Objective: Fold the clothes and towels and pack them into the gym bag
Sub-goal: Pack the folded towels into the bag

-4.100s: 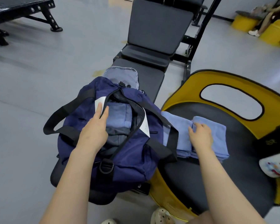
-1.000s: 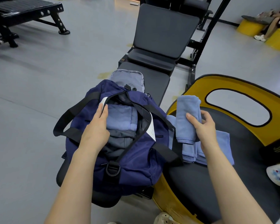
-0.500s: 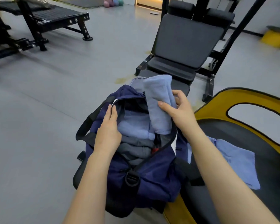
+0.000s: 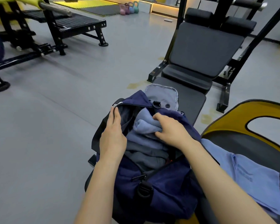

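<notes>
my left hand (image 4: 113, 137) grips the gym bag (image 4: 162, 180) rim open; my right hand (image 4: 171, 129) pushes a folded blue towel (image 4: 145, 126) inside, fingers curled on it. forcing it could unfold it.

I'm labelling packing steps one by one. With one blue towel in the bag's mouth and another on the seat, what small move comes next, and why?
Probably let go and draw the right hand out. It grips the folded towel, already inside the gym bag, whose rim the left hand holds open. Another blue towel waits on the seat.
</notes>
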